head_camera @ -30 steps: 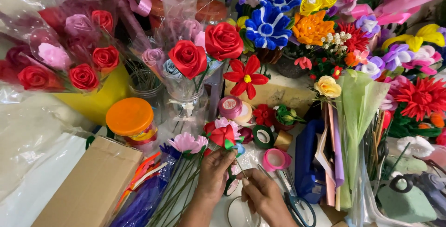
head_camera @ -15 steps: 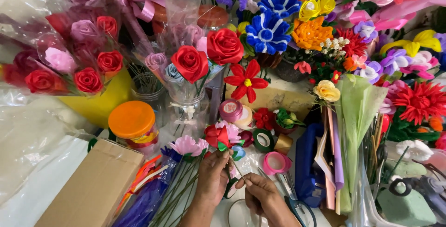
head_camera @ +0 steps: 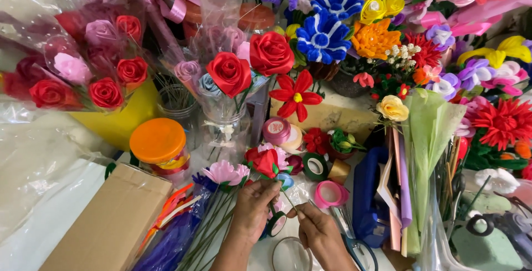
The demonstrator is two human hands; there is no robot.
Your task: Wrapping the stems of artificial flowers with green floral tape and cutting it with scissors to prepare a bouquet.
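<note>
Red ribbon rose (head_camera: 265, 162) — thin wire stem

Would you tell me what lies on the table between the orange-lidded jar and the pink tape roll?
In the head view, between the orange-lidded jar and the pink tape roll lie pink artificial flowers and the small red rose held in the left hand.

Both forearms leave the bottom edge; the left hand (head_camera: 252, 210) hides the red rose's (head_camera: 265, 162) lower stem (grip unclear).

Left hand (head_camera: 252, 210) and right hand (head_camera: 317, 232) close together — both in a pinching grip, fingers curled.
</note>
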